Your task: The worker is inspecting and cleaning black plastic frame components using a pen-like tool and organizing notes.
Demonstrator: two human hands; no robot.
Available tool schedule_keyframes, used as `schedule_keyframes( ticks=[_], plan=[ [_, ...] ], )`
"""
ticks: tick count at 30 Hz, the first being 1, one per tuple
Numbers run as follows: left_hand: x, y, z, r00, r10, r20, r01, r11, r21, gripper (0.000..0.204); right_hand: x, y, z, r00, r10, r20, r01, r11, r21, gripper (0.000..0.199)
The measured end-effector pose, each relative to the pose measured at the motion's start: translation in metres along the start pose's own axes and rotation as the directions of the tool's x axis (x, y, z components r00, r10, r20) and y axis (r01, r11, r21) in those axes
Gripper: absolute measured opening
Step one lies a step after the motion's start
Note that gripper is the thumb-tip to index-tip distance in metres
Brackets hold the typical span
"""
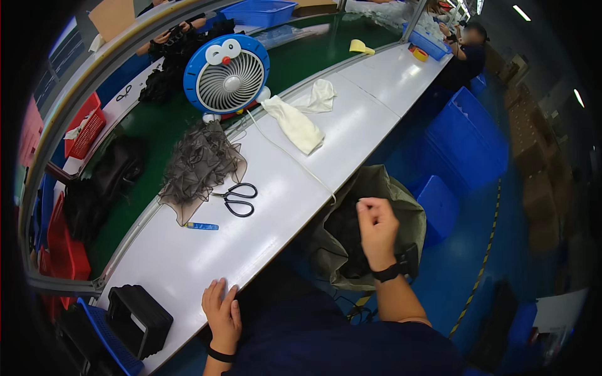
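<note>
My left hand [222, 314] lies on the near edge of the white table [182, 269], its fingers stretched out and holding nothing. Over an olive-green sack [406, 216] beside the table, my right hand [378, 229] is closed, thumb and fingers curled together. Whatever may be in its grip is hidden or too small to name. Dark material [345, 235] fills the sack. On the table sits a ruffled heap of sheer dark fabric [204, 156], with black-handled scissors [238, 199] next to it. A small blue and yellow cutter [202, 226] lies in front of the heap.
A blue cartoon-faced fan [232, 81] stands beyond the fabric, its white cord crossing the table. White cloth sleeves [295, 125] lie to its right. Black frames [139, 319] stack at lower left. Blue bins [467, 141] stand right. Co-workers' hands [169, 36] show across the green belt.
</note>
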State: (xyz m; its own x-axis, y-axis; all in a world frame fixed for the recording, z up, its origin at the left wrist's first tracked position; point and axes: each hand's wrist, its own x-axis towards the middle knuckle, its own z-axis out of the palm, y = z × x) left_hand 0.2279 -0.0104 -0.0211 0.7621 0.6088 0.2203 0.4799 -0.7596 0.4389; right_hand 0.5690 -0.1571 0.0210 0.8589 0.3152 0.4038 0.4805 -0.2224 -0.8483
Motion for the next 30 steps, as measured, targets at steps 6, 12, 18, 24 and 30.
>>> schedule_keyframes(
  ticks=[6, 12, 18, 24, 30],
  plan=[
    [0.025, 0.024, 0.013, 0.999, 0.046, -0.019, -0.046, 0.999, 0.013, 0.049, 0.01, 0.123, -0.095, 0.929, 0.347, -0.128, -0.366, 0.91, -0.196, 0.058],
    [0.051, 0.051, 0.029, 0.984, 0.172, 0.054, -0.175, 0.983, 0.053, 0.046, -0.129, 0.219, 0.026, 0.539, 0.755, 0.374, -0.54, 0.65, -0.534, 0.095],
    [0.068, 0.059, 0.039, 0.973, 0.198, 0.12, -0.205, 0.978, 0.046, 0.044, -0.172, 0.112, 0.058, 0.598, 0.254, 0.76, -0.224, 0.964, -0.146, 0.019],
    [0.083, 0.059, 0.037, 0.969, 0.184, 0.165, -0.197, 0.978, 0.068, 0.048, -0.054, 0.104, -0.034, 0.832, 0.192, 0.521, -0.122, 0.978, -0.167, 0.021],
    [0.094, 0.081, 0.033, 0.842, 0.462, 0.277, -0.456, 0.885, -0.091, 0.045, -0.002, 0.05, -0.135, 0.736, 0.342, 0.584, 0.103, 0.796, -0.596, 0.031]
  ],
)
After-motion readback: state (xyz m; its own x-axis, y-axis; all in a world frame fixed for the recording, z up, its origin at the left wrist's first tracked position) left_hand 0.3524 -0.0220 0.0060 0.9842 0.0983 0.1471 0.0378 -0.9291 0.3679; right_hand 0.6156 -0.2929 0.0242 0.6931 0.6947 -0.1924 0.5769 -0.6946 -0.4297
